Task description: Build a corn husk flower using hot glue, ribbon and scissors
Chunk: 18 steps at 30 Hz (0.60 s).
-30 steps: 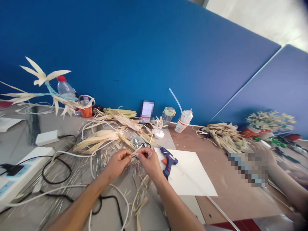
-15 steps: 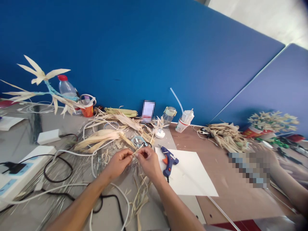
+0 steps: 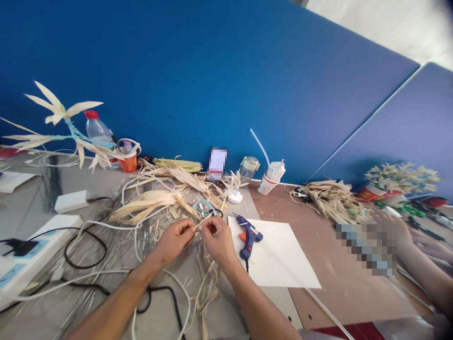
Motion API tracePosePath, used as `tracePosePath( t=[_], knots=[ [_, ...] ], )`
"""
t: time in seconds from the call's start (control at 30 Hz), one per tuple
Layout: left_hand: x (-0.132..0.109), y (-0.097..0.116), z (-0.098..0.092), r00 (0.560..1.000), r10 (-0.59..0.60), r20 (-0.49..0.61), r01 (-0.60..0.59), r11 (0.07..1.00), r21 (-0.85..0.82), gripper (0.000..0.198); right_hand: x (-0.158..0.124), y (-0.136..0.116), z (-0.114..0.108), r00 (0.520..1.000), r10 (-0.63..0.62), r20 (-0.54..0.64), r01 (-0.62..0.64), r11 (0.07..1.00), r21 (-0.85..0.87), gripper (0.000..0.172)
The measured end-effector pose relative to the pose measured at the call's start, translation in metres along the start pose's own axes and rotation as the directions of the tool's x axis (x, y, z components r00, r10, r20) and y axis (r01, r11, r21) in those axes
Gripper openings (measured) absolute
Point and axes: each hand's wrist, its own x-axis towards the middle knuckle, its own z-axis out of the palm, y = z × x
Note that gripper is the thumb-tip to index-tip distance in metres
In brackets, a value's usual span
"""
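My left hand [image 3: 180,236] and my right hand [image 3: 216,236] meet in front of me, their fingertips pinched on a thin strip of corn husk [image 3: 198,226]. Most of the strip is hidden by the fingers. Just beyond my hands are a roll of clear tape [image 3: 205,207] and dark-handled scissors [image 3: 216,212], partly covered. To the right, a blue glue gun [image 3: 248,236] with an orange trigger lies on a white sheet of paper [image 3: 283,264]. Dried corn husks [image 3: 148,203] spread out behind my left hand, and more husk scraps [image 3: 207,288] lie below my hands.
White and black cables cross the table at left, near a white power strip [image 3: 38,245]. A husk flower stem [image 3: 72,130] stands by a plastic bottle [image 3: 97,130]. A phone [image 3: 217,163] leans on the blue partition [image 3: 198,85]. At right, a co-worker's hand [image 3: 392,231] is near a husk pile [image 3: 332,200].
Both my hands stay almost in place, fingertips still together on the husk strip, with only slight finger movement. The objects on the table look unmoved.
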Motion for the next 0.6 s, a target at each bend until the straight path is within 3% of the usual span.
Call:
tracePosePath(
  t=[0.33,0.6],
  knots=[
    [-0.0017,0.0058,0.0023,1.0,-0.005,0.007,0.005,1.0,0.024,0.027,-0.002,0.0023,0.0037,0.996,-0.056,-0.064,0.051,0.995,-0.082,0.009],
    [-0.0027,0.0076,0.0051,1.0,0.002,-0.012,-0.002,1.0,0.016,0.021,-0.0026,0.0016,0.0069,0.996,0.054,-0.076,-0.052,0.998,0.026,0.009]
  ],
)
